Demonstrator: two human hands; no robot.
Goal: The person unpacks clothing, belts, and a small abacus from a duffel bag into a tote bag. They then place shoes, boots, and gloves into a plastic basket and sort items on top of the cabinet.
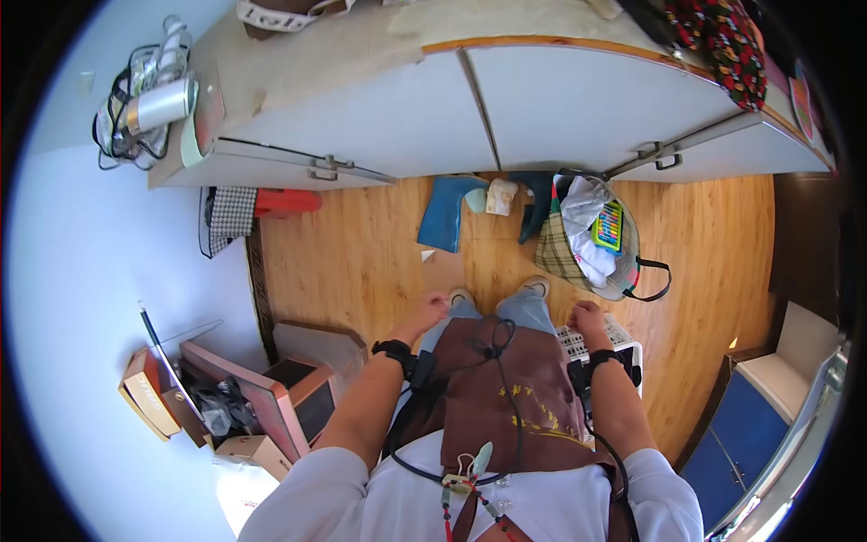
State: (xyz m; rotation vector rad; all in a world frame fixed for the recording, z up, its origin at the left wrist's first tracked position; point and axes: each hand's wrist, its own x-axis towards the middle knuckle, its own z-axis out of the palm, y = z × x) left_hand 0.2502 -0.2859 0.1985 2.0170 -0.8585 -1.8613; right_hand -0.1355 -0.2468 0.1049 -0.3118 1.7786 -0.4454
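My left hand [431, 312] hangs in front of my body, fingers loosely curled together, with nothing visible in it. On the other side, my right hand [587, 318] is closed like a fist, near a white perforated plastic rack or stool [623, 336]. A brown apron [510, 397] with a black cord covers my lap. Ahead on the floor stands a plaid bag [558, 253] with black handles, holding white plastic bags and a bright green-yellow pack [609, 226]. Left of it lie a flat blue piece [442, 217], a cream-coloured packet [501, 196] and a dark blue piece [536, 203].
White cabinets [388, 117] run along the far side. Framed boards [257, 397] and boxes [149, 393] lean at the left wall. A red object [287, 201] and a checked bag [230, 217] sit near the left corner. At right stands a blue cabinet [745, 434].
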